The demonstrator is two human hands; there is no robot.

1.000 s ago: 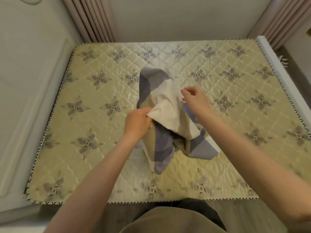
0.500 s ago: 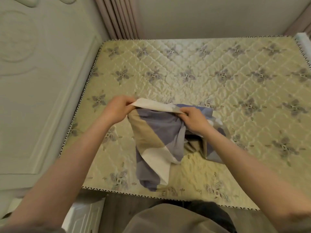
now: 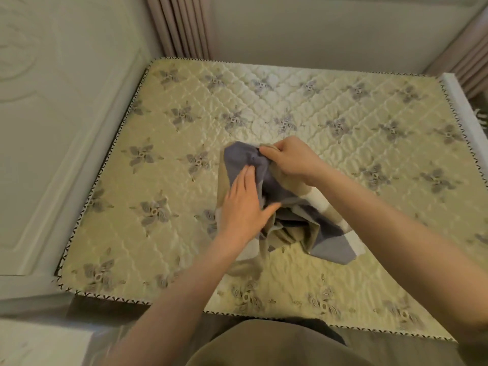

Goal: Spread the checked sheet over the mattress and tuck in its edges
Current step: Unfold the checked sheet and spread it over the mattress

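Checked sheet (image 3: pixel 280 186) — blue, tan, white — bunched, seemingly still folded, on the bare quilted mattress (image 3: pixel 184 128).

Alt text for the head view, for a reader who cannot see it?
A bunched checked sheet lies mid-mattress; the right hand grips its far end while the left hand rests flat on it. Curtains hang behind the bed.

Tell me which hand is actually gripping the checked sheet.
The right hand: its fingers are closed on a bunched fold of the checked sheet. The left hand lies flat, fingers extended.
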